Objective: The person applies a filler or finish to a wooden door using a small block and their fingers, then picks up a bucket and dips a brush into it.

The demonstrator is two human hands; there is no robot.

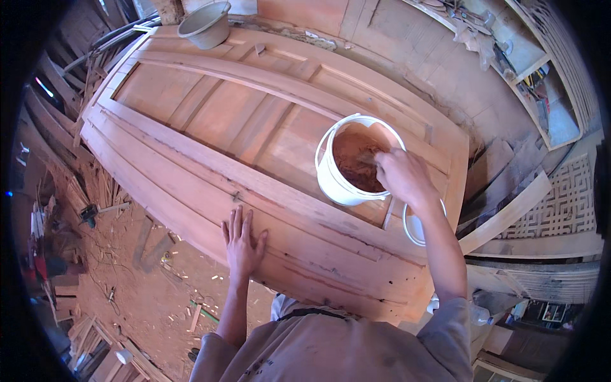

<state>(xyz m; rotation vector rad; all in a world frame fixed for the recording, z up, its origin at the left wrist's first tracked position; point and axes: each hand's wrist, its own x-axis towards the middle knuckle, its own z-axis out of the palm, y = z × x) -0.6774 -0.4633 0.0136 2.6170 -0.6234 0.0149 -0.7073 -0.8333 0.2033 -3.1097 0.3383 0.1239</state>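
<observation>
My left hand (243, 247) lies flat on a long reddish wooden plank (191, 184), its fingers spread and nothing in them. A white plastic bucket (337, 181) stands on the woodwork to the right, part filled with reddish-brown powder or paste (354, 156). My right hand (402, 175) reaches over the bucket's right rim with closed fingers pointing into it. A greyish shape shows at the fingertips, too blurred to name. Under my right forearm a round white lid (415, 228) is partly hidden. Beneath the bucket lies a panelled wooden door (280, 137).
A grey basin (205, 27) sits on the door's far left end. Shelves with odds and ends (544, 76) line the right wall, above a carved lattice panel (560, 197). Wood scraps (89, 344) and shavings litter the floor at left.
</observation>
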